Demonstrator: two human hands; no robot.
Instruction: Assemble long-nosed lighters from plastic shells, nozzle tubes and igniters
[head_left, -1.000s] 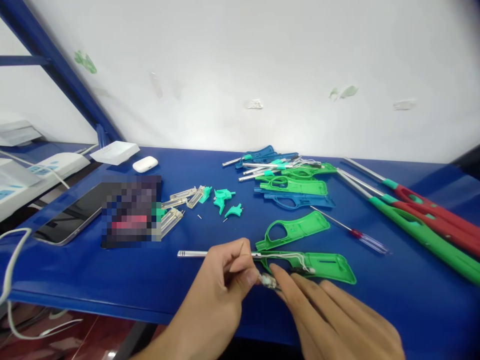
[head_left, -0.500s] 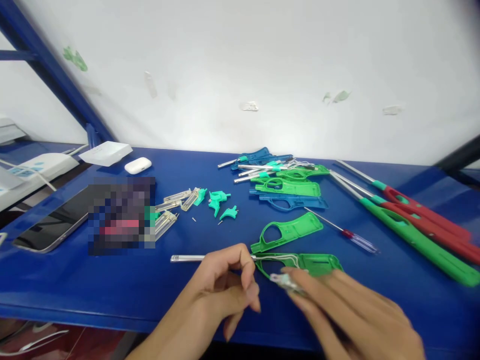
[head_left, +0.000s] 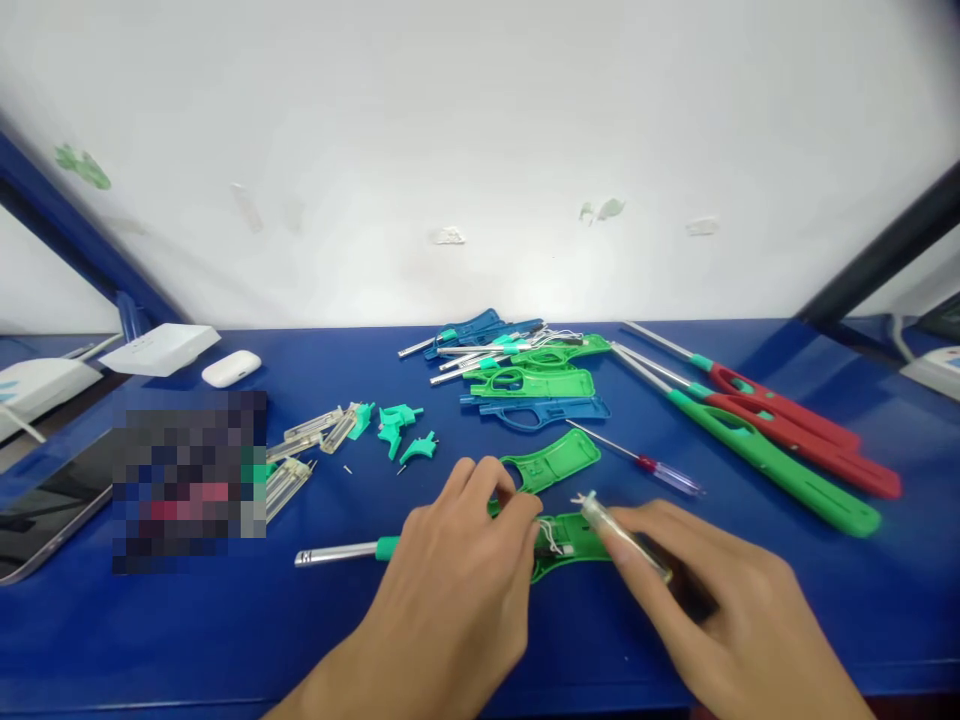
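Clamping a clear cartridge (head_left: pixel 628 541) in the right hand (head_left: pixel 739 612) beside an open green shell (head_left: pixel 583 535), with the left hand (head_left: pixel 465 560) over it — impossible to tell whether closed — and risking white wires (head_left: pixel 553 543) pinched by careless lowering.

Just left of the right hand's (head_left: pixel 727 590) grip on the clear tank (head_left: pixel 628 542), the left hand (head_left: pixel 465 560) blocks passage over the open green shell (head_left: pixel 574 540). Beyond the grip, the screwdriver (head_left: pixel 667 472) and, farther right, long lighters (head_left: pixel 787 440) obstruct. Bare blue tabletop (head_left: pixel 577 640) leaves room nearer, between the wrists.
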